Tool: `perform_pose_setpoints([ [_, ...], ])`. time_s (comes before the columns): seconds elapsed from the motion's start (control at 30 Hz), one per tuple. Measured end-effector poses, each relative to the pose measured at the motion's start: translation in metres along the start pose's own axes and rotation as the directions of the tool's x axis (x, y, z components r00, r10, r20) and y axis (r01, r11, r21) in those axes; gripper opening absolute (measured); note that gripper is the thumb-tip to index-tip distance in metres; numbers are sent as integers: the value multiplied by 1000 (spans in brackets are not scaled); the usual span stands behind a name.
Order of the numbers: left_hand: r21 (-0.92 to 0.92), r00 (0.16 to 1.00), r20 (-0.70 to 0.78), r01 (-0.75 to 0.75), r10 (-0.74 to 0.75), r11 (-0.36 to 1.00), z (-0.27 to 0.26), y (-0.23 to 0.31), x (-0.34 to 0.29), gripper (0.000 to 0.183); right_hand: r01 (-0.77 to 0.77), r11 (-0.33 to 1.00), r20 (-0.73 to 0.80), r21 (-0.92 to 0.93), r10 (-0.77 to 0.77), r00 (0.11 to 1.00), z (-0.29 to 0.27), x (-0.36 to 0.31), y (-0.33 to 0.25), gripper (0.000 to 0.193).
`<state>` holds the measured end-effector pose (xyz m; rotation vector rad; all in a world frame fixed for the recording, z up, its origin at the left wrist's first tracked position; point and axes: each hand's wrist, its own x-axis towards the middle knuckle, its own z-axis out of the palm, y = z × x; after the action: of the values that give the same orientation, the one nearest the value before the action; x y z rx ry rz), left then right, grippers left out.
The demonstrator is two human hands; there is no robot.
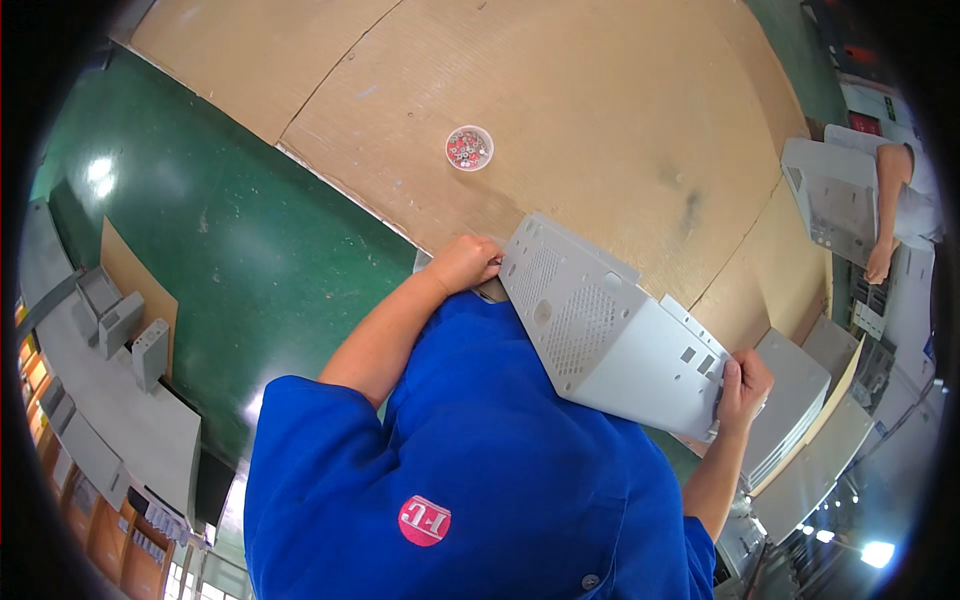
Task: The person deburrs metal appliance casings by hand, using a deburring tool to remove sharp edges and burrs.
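A light grey sheet-metal housing point(610, 330), bent at an angle and pierced with vent holes and square cutouts, is tilted against my front at the table edge. My right hand point(745, 390) is closed round its right end, thumb on the outer face. At the housing's upper left corner is my left hand point(468, 263), its fingers curled in; whether they pinch the housing's edge or some small dark piece beside it is hard to see. Beyond it on the table stands a round white tub point(469, 148) of small metal fasteners.
A brown board-covered table point(580, 90) with seams spreads ahead. Stacked grey panels point(790, 390) stand close on my right. At the far right a co-worker's arm point(888, 200) reaches by another grey housing point(830, 195). Green floor point(220, 220) and a bench with grey parts point(150, 350) lie left.
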<state>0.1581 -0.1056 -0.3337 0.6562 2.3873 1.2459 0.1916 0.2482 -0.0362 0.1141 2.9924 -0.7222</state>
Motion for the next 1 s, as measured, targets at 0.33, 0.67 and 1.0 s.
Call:
perform_pose_setpoints([
  [0.33, -109, 999, -33, 16, -20, 994, -3, 3, -1, 14, 28, 1000, -5, -10, -28, 1000, 0, 1, 0, 41],
  [0.67, -91, 997, -76, -37, 30, 995, -1, 0, -2, 14, 21, 1000, -4, -15, -21, 1000, 0, 1, -2, 43],
  [1.0, 2, 988, -125, 91, -90, 996, 8, 5, -8, 12, 22, 1000, -3, -2, -22, 1000, 1, 2, -4, 44],
])
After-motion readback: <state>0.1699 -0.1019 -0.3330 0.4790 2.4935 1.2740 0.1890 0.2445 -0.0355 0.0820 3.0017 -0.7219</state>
